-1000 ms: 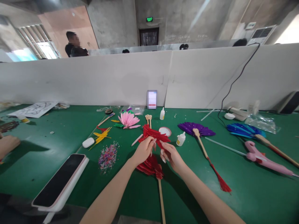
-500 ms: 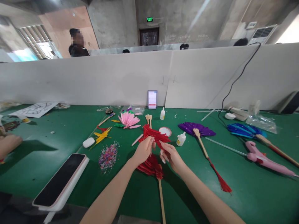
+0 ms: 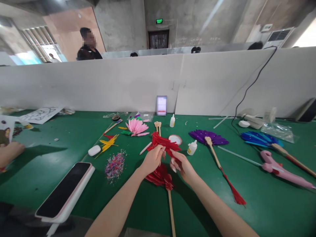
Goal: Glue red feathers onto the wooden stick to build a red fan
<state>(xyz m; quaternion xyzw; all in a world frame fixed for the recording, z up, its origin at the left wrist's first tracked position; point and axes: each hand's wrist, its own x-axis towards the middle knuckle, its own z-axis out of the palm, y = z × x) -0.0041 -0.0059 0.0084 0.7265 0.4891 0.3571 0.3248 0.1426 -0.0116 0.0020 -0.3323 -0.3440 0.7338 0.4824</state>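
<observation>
My left hand (image 3: 153, 160) and my right hand (image 3: 182, 164) are close together over the middle of the green table. Both have fingers pinched at the lower edge of a bundle of red feathers (image 3: 164, 142); the exact piece between the fingertips is too small to tell. Below them lies a red feather fan (image 3: 160, 177) with a pale wooden handle (image 3: 171, 210) pointing towards me. Just beyond the red feathers are a wooden fan handle (image 3: 157, 125) and a round white dish (image 3: 175, 139). A small glue bottle (image 3: 192, 147) stands to the right of the dish.
Pink feathers (image 3: 136, 127), yellow feathers (image 3: 108, 144), sequins (image 3: 115, 165) and a large phone (image 3: 64, 189) are left. Right are a purple fan (image 3: 208, 136), a blue fan (image 3: 261, 138) and a pink glue gun (image 3: 283, 172). Another person's hand (image 3: 12, 152) is far left.
At the far left, a printed sheet has come into view by the other person's hand. The person behind the partition has shifted right. My hands have hardly moved.
</observation>
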